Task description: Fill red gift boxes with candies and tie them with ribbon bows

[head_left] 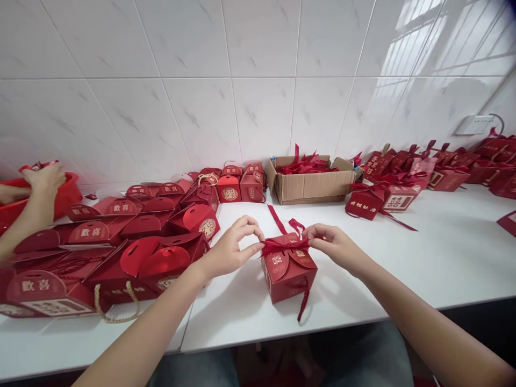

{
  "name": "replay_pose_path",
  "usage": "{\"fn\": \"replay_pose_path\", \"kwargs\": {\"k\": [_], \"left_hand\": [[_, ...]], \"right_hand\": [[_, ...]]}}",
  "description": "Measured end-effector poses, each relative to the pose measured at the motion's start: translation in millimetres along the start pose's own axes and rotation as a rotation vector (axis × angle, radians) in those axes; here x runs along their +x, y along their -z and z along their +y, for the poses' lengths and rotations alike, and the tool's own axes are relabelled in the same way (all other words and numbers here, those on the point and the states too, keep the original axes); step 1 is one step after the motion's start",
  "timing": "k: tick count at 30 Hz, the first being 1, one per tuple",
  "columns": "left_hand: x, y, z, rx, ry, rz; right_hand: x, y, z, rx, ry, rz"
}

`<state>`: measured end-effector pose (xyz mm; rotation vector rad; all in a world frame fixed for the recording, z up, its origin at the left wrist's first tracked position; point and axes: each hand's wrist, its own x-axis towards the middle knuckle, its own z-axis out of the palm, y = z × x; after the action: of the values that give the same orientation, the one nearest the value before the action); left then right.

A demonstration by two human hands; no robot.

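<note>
Pinched tight, the fingers of the left hand (231,248) and right hand (332,244) grip a satin ribbon (282,245) across a glossy red card gift box (288,271). Behind the box sits a corrugated cardboard carton (310,185) of ribbons; left of it, unribboned boxes (153,252) pile on the smooth white table (443,258).

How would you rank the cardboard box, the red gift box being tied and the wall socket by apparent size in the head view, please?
1. Cardboard box, though farther away.
2. Red gift box between both hands.
3. Wall socket, smallest; distance shrinks it.
</note>
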<state>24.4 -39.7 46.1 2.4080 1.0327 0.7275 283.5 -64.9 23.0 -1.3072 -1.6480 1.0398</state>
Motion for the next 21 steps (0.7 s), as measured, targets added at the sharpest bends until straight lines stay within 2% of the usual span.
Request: {"fn": "replay_pose_path", "kwargs": {"k": [3, 6, 9, 13, 21], "left_hand": [[1, -3.8, 7, -0.2, 0.055, -0.098], [0, -9.8, 8, -0.26, 0.116, -0.12], [0, -18.1, 2, -0.265, 0.143, -0.024], [0, -25.4, -5, -0.255, 0.167, 0.12], [0, -23.6, -9, -0.169, 0.112, 0.171]], "right_hand": [[2, -2, -5, 0.089, 0.035, 0.038], [3, -2, -6, 0.245, -0.034, -0.018], [2, -3, -2, 0.302, -0.07, -0.066], [-4, -4, 2, 0.244, -0.064, -0.111], [-13, -4, 8, 0.035, -0.001, -0.184]]}}
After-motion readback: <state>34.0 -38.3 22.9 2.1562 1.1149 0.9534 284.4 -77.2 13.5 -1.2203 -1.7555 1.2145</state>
